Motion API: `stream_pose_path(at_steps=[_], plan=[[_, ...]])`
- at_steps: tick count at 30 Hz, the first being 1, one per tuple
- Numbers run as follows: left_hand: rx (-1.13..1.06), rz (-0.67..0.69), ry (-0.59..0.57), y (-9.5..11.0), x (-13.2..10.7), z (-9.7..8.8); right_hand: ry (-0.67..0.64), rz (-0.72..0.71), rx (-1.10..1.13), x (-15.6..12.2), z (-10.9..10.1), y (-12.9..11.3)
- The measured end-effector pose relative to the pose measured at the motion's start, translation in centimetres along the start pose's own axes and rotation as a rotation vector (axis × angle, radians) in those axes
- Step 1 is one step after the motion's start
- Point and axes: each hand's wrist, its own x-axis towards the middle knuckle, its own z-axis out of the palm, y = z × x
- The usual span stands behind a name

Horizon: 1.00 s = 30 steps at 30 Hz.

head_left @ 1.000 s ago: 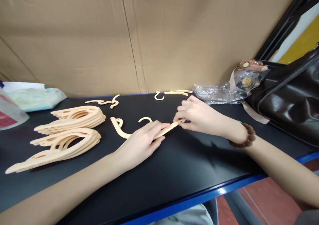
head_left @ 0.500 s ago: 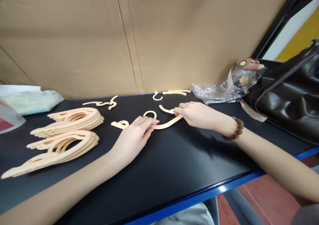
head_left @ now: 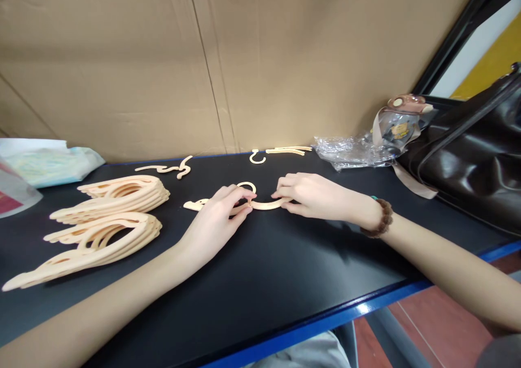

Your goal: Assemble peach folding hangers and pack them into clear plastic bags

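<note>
A cream plastic clothes hanger [head_left: 266,205] lies between my hands, low over the black tabletop. My left hand [head_left: 222,211] is closed on its middle, just below the round hook [head_left: 249,185]; one pale arm sticks out beyond the knuckles to the left. With bent fingers my right hand [head_left: 309,195] grips the curved right arm of the hanger. Its far tip is hidden behind those fingers. Behind my hands lies a loose hook [head_left: 257,159], and a pair of thin cream strips [head_left: 288,151] rests beside it.
Two stacks of folded cream hangers, a rear stack [head_left: 118,197] and a front stack [head_left: 101,243], lie at left. Hanger pieces [head_left: 179,168] sit behind them. Clear plastic wrap [head_left: 350,150], a bottle [head_left: 401,124] and a dark bag [head_left: 472,156] stand right. Cardboard [head_left: 285,58] rises behind.
My right hand has moved left, closer to my left hand, bringing the hanger's right arm inward. The raised curved piece beside it no longer shows. My left hand has barely shifted.
</note>
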Motion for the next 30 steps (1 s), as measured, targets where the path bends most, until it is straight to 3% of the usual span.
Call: stream_pose_path(at_steps=[3, 9, 13, 16, 30], plan=[[0.122, -0.010, 0.023, 0.2, 0.0, -0.3, -0.017, 0.047, -0.087, -0.1, 0.1, 0.5], [0.150, 0.016, 0.004, 0.3, 0.0, -0.4, 0.081, 0.153, -0.196, -0.4, 1.4, 2.6], [0.166, 0.048, -0.009, 0.5, 0.0, -0.4, 0.150, 0.335, -0.282, 0.0, 1.8, 2.6], [0.177, 0.072, -0.011, 0.7, 0.0, -0.3, 0.128, 0.421, -0.271, 0.2, 1.7, 2.2], [0.202, 0.109, -0.069, 1.0, -0.2, -0.2, 0.173, 0.251, 0.016, 0.7, 1.1, 0.5]])
